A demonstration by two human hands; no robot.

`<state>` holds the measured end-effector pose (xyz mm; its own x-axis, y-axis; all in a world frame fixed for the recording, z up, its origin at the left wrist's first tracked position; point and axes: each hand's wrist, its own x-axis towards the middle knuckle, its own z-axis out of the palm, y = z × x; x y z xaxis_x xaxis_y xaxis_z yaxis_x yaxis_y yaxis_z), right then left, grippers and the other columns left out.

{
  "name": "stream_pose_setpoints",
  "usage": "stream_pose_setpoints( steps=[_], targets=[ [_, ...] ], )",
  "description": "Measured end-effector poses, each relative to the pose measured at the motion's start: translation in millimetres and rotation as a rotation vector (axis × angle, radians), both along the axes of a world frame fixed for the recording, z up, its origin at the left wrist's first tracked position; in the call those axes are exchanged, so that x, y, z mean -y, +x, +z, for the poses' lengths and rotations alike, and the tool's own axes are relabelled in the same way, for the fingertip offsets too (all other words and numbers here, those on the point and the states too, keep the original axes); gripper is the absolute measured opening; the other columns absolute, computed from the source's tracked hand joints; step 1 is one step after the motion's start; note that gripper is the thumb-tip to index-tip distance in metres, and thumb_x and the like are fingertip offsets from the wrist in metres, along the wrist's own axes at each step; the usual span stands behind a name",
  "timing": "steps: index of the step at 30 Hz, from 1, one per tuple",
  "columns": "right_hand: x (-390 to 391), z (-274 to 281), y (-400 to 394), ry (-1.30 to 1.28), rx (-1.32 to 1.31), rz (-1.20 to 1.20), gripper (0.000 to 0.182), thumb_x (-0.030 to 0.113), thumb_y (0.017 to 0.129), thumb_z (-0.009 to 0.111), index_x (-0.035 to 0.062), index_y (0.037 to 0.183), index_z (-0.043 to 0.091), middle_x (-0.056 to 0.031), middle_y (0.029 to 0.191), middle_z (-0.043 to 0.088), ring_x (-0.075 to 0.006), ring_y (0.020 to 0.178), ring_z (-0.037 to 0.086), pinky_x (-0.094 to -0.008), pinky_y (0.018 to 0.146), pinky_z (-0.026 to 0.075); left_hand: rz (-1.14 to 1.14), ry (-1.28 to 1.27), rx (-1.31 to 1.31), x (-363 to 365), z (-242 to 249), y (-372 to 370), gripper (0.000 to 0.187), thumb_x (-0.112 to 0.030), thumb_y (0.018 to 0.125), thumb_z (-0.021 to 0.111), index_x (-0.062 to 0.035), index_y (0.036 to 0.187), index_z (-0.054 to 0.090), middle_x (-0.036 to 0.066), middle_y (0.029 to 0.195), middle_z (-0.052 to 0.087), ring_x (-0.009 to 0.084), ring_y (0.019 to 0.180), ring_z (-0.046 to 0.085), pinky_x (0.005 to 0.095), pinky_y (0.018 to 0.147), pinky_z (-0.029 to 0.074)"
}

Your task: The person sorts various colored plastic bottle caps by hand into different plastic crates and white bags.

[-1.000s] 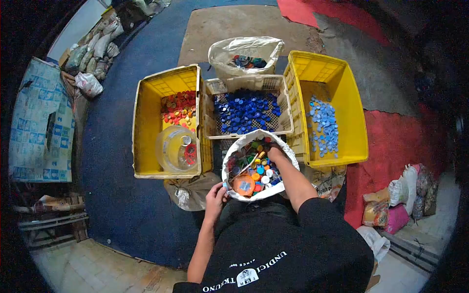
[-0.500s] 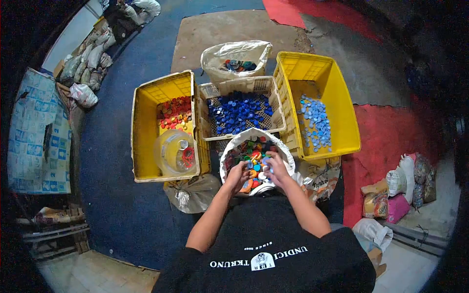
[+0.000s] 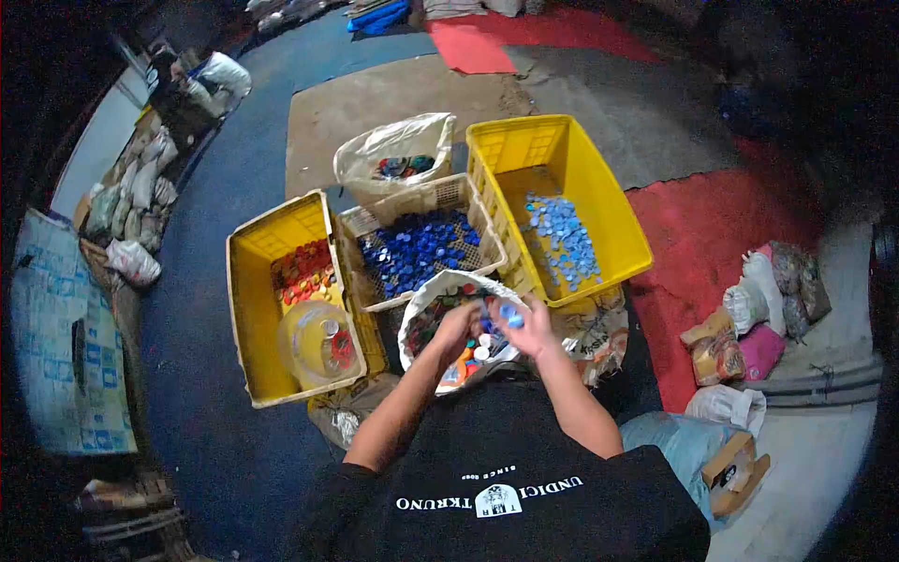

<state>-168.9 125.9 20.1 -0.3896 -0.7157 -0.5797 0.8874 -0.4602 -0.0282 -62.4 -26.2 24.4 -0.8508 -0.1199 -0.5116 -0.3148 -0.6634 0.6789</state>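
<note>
Over the white sack (image 3: 408,323) of mixed bottle caps, my right hand (image 3: 534,332) is closed around light blue caps (image 3: 509,315) at its fingertips. Close beside it on the left is my left hand (image 3: 456,328), its fingers curled and blurred by motion; what they hold, if anything, cannot be made out. Below the hands, orange, white and green caps (image 3: 482,353) show in the sack. Dark blue caps (image 3: 417,251) fill the white crate behind, light blue caps (image 3: 562,234) lie in the right yellow crate (image 3: 609,215), and red caps (image 3: 302,267) in the left yellow crate (image 3: 259,318).
A clear round container (image 3: 304,351) stands inside the left yellow crate. Another white sack (image 3: 361,169) with caps is behind the white crate. Filled bags (image 3: 746,307) and an open cardboard box (image 3: 735,476) lie at the right; more sacks (image 3: 145,183) line the left.
The view has turned and shifted, so the crates appear further left. My hands have risen slightly from the caps in the sack, and light blue caps now show in my right hand.
</note>
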Motion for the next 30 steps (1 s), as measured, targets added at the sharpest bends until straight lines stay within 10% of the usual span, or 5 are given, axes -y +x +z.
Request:
stream_pose_setpoints(
  steps=[7, 17, 23, 26, 30],
  targets=[
    [-37.5, 30.0, -47.2, 0.119, -0.274, -0.353, 0.081, 0.053, 0.085, 0.059, 0.0149, 0.145, 0.019, -0.0232, 0.142, 0.030, -0.0376, 0.123, 0.042, -0.0494, 0.097, 0.043, 0.021, -0.213, -0.122, -8.4, 94.3, -102.3, 0.063, -0.053, 0.093, 0.045, -0.0068, 0.136, 0.045, 0.013, 0.135, 0.047, 0.0247, 0.112, 0.050, 0.0373, 0.093, 0.041],
    [-39.5, 8.4, 19.7, 0.236, -0.357, -0.123, 0.031, 0.031, 0.095, 0.052, 0.0084, 0.116, 0.050, -0.0131, 0.111, 0.058, -0.0286, 0.109, 0.057, -0.0437, 0.095, 0.047, -0.042, -0.716, 0.096, -3.6, -30.5, 53.2, 0.042, -0.031, 0.093, 0.056, 0.0028, 0.119, 0.059, 0.015, 0.111, 0.065, 0.0184, 0.100, 0.061, 0.0305, 0.089, 0.046],
    [21.6, -19.9, 19.0, 0.686, -1.839, 0.672, 0.027, 0.019, 0.086, 0.058, 0.0040, 0.108, 0.060, -0.0165, 0.102, 0.063, -0.0294, 0.093, 0.063, -0.0393, 0.080, 0.051, -0.874, -1.173, 0.198, -56.3, 11.7, 70.9, 0.054, -0.055, 0.092, 0.046, -0.0099, 0.118, 0.061, 0.015, 0.105, 0.067, 0.0290, 0.098, 0.064, 0.0394, 0.086, 0.047],
    [44.5, -52.0, 13.7, 0.680, -1.762, 1.394, 0.043, 0.020, 0.080, 0.059, 0.0074, 0.121, 0.058, -0.0217, 0.119, 0.058, -0.0349, 0.110, 0.057, -0.0414, 0.093, 0.046, -0.758, -1.133, 0.128, -58.6, 7.3, 80.3, 0.050, -0.053, 0.092, 0.048, -0.0106, 0.116, 0.062, 0.016, 0.108, 0.066, 0.0295, 0.100, 0.063, 0.0406, 0.086, 0.047],
    [17.3, -125.7, 17.5, 1.126, -1.799, 1.396, 0.074, 0.030, 0.075, 0.069, 0.0083, 0.139, 0.038, -0.0252, 0.131, 0.047, -0.0408, 0.121, 0.046, -0.0454, 0.100, 0.041, -0.682, -1.032, 0.046, -66.3, 0.7, 97.1, 0.046, -0.046, 0.093, 0.051, -0.0096, 0.119, 0.061, 0.017, 0.108, 0.066, 0.0331, 0.100, 0.063, 0.0409, 0.087, 0.047]
  ],
)
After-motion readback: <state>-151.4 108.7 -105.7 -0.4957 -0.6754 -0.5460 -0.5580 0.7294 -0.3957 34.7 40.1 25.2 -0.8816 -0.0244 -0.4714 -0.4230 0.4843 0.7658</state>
